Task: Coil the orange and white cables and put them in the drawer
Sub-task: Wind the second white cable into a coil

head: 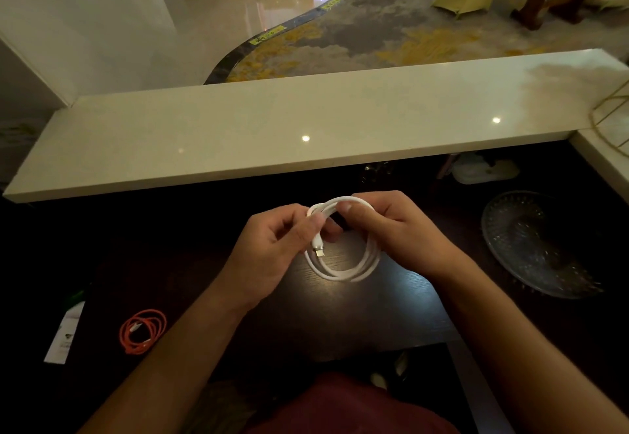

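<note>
- Left hand curled around the white cable at the upper left of its coil, thumb and fingers pinching the strands near the connector end.
- Right hand gripping the top right of the same coil, thumb pressed over the bundled loops.
- White cable wound in several loops, held up between both hands just above the dark surface; lower arc of the coil hanging free, connector tip pointing down inside the ring.
- Orange cable already coiled, lying flat on the dark surface at lower left, well apart from the hands.
- White paper card lying just left of the orange cable, a green object at its upper end too dark to identify.
- Clear patterned glass dish resting on the surface to the right of the right hand.
- Pale stone counter ledge running across beyond the hands, ceiling lights reflected on it.
- Whitish object tucked in shadow under the ledge at right, unclear what it was.
- Gold wire frame at the far right edge on the ledge.
- Red garment visible at the bottom.
</note>
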`<state>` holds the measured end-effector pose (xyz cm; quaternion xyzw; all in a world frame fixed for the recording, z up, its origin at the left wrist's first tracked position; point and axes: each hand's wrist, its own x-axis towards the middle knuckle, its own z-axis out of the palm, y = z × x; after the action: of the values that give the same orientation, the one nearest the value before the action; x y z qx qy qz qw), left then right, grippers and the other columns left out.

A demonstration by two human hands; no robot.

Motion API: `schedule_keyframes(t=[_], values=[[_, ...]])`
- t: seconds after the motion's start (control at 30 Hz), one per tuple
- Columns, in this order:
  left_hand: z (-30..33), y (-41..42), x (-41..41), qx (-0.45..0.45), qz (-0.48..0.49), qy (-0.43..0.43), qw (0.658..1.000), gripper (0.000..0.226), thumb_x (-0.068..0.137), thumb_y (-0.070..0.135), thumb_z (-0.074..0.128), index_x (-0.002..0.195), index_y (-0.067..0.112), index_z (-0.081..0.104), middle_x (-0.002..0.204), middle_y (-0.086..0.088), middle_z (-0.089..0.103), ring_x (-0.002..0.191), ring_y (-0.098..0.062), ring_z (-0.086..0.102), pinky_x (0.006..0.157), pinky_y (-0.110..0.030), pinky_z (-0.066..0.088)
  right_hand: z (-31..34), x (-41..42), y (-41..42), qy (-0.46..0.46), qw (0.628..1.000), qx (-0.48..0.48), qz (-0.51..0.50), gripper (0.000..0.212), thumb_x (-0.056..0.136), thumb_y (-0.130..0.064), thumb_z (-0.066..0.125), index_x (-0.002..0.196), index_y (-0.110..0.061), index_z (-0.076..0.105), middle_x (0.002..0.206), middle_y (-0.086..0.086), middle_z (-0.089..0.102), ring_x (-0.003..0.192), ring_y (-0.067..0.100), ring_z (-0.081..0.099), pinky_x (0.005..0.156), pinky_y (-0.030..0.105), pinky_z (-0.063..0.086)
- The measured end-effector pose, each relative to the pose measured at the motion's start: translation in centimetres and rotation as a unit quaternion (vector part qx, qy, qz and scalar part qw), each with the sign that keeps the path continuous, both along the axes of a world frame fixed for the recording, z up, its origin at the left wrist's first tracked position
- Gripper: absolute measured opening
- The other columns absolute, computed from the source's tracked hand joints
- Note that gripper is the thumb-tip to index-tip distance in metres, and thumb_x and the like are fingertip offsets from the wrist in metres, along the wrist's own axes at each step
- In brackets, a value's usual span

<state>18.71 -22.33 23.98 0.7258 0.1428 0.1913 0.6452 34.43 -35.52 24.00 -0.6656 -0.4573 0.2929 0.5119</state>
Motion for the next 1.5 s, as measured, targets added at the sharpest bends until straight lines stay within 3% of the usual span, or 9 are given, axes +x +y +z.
schedule_keyframes(t=[0.17,0.3,0.47,0.7,0.87,1.1,1.2,1.3,1.5], values=[[-0.6,0.4,-0.1,-0.025,-0.041,-0.051,0.998,0.022,0.095,0.026,0.062,0.090,0.005,0.068,0.088,-0.016,0.075,0.075,-0.028,0.072,0.077,-0.034,0.057,0.2,0.1,-0.2,0.043,0.999,-0.001,0.009,0.040,0.104,-0.024,0.052,0.079,0.003,0.066,0.058,-0.011,0.050,0.054,0.000,0.043,0.055,0.017,0.034],[-0.8,0.3,-0.3,-0.038,-0.049,-0.031,0.998,0.012,0.099,0.013,0.057,0.090,0.005,0.059,0.087,-0.017,0.075,0.076,-0.029,0.072,0.076,-0.034,0.056,0.1,-0.2,-0.2,0.044,0.999,-0.004,0.031,0.046,0.102,-0.029,0.051,0.080,0.010,0.061,0.059,-0.001,0.046,0.052,0.007,0.040,0.053,0.021,0.033],[-0.4,1.2,-0.2,-0.158,-0.141,-0.075,0.974,0.032,0.094,0.016,0.034,0.069,0.006,0.051,0.087,-0.032,0.071,0.087,-0.039,0.067,0.083,-0.035,0.050,0.2,-0.2,-0.1,0.044,0.999,0.009,0.029,0.044,0.102,-0.027,0.052,0.081,0.010,0.060,0.062,0.001,0.046,0.056,0.010,0.041,0.055,0.023,0.034],[-0.7,0.8,-0.4,-0.084,-0.097,-0.078,0.989,0.023,0.096,0.036,0.062,0.080,0.019,0.066,0.092,-0.023,0.075,0.069,-0.034,0.074,0.071,-0.039,0.058,0.2,0.0,0.0,0.038,0.999,0.009,0.020,0.045,0.103,-0.029,0.052,0.079,0.008,0.061,0.064,0.003,0.048,0.058,0.012,0.044,0.057,0.025,0.036],[-0.5,-0.2,-0.1,-0.092,-0.025,-0.090,0.991,0.012,0.093,0.008,0.054,0.087,0.007,0.044,0.076,-0.028,0.069,0.057,-0.027,0.073,0.056,-0.032,0.058,0.0,-0.2,-0.1,0.038,0.999,0.000,0.012,0.044,0.104,-0.025,0.053,0.073,0.006,0.055,0.060,-0.002,0.046,0.054,0.007,0.041,0.054,0.021,0.034],[-0.3,0.0,-0.4,-0.048,-0.041,0.000,0.998,0.047,0.083,0.012,0.068,0.128,0.015,0.054,0.087,-0.014,0.078,0.074,-0.027,0.077,0.069,-0.028,0.059,0.6,-0.7,0.1,0.043,0.999,0.010,0.030,0.038,0.104,-0.028,0.053,0.087,0.001,0.070,0.069,0.015,0.061,0.061,0.018,0.056,0.059,0.033,0.044],[-0.5,0.2,-0.4,0.042,-0.035,0.018,0.998,0.030,0.088,0.016,0.071,0.118,0.017,0.068,0.099,-0.006,0.077,0.091,-0.020,0.076,0.077,-0.030,0.060,0.7,-1.1,0.1,0.044,0.998,0.011,0.044,0.037,0.104,-0.029,0.054,0.093,0.000,0.073,0.082,0.020,0.071,0.075,0.036,0.069,0.070,0.049,0.054],[-0.9,0.5,-0.4,0.095,-0.017,0.020,0.995,0.020,0.092,0.019,0.071,0.111,0.025,0.070,0.095,-0.008,0.074,0.085,-0.025,0.074,0.072,-0.048,0.060,0.6,-1.3,0.0,0.048,0.997,0.008,0.058,0.040,0.102,-0.037,0.054,0.099,-0.002,0.074,0.090,0.022,0.073,0.086,0.043,0.070,0.078,0.061,0.054],[-0.5,0.3,-0.9,0.020,-0.063,0.044,0.997,0.017,0.092,0.018,0.066,0.108,0.014,0.070,0.096,-0.006,0.075,0.086,-0.022,0.073,0.077,-0.040,0.059,0.8,-0.7,-0.4,0.044,0.998,0.010,0.043,0.041,0.101,-0.036,0.055,0.091,-0.001,0.073,0.081,0.020,0.071,0.071,0.037,0.066,0.066,0.051,0.050]])
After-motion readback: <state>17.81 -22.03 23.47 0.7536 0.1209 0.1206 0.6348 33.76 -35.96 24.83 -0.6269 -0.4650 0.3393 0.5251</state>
